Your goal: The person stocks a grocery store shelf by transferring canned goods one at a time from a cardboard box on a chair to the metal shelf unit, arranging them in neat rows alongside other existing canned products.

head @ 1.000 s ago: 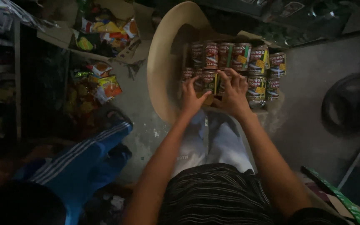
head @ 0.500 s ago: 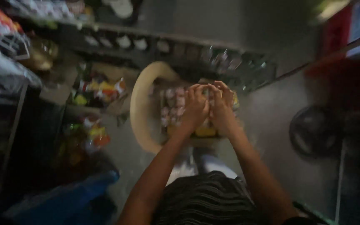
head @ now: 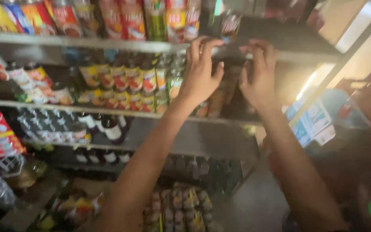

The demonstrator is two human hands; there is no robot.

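Both hands are reaching up to the metal shelf rack (head: 108, 112), into the dim gap under its top shelf edge. The left hand (head: 200, 77) is sitting with its fingers spread and curled over a dark can (head: 230, 81) that's tucked on the second shelf down, thumb poking out toward the right. The right hand (head: 260, 77) is just beside it, fingers up by the top shelf edge and wrapped around that same dark spot. Honestly it's too blurry and dark in there to say for sure whether either grip is actually pinching the can or just resting on it, so I can't tell. The can is on the right part of the rack, right next to a row of small jars (head: 121, 81) with red and yellow labels that are filling the same shelf to the left of the hands. Above the hands, the top shelf is carrying tall bottles (head: 121, 19) with red labels. One shelf lower than the jars, dark bottles (head: 108, 126) with white labels are standing toward the left side. Way down below the rack, between the two forearms, a tray of cans (head: 179, 210) is sitting on the floor.
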